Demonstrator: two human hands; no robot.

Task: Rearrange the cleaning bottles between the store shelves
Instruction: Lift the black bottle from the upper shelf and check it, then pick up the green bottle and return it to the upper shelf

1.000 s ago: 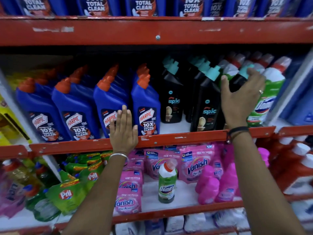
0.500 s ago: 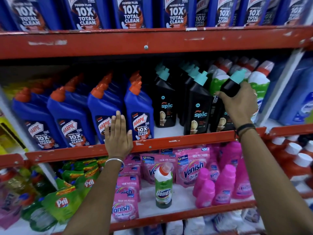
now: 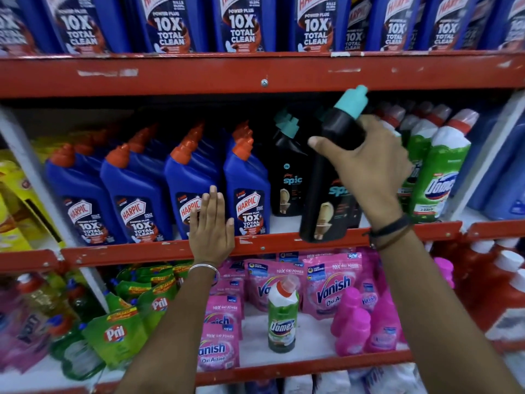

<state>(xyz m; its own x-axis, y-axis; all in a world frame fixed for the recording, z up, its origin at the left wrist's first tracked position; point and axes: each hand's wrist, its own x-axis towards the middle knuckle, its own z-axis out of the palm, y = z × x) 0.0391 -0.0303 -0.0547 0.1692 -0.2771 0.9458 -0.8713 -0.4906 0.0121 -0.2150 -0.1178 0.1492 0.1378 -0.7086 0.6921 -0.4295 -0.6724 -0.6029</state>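
Shelves of cleaners face you. Your right hand (image 3: 369,169) has its grip wrapped around a black Spic bottle (image 3: 331,191), tilted, its base over the middle shelf's red edge (image 3: 142,251). Your left hand (image 3: 211,228) lies flat, fingers spread, on that edge.

My right hand (image 3: 369,169) covers the neck and part of the label of the black Spic bottle (image 3: 326,200). The top-shelf Harpic bottles (image 3: 241,24) are cut off above their labels. My left hand (image 3: 211,226) hides the third Harpic label (image 3: 189,207). The left-edge bottles (image 3: 25,322) are blurred, their labels unreadable.
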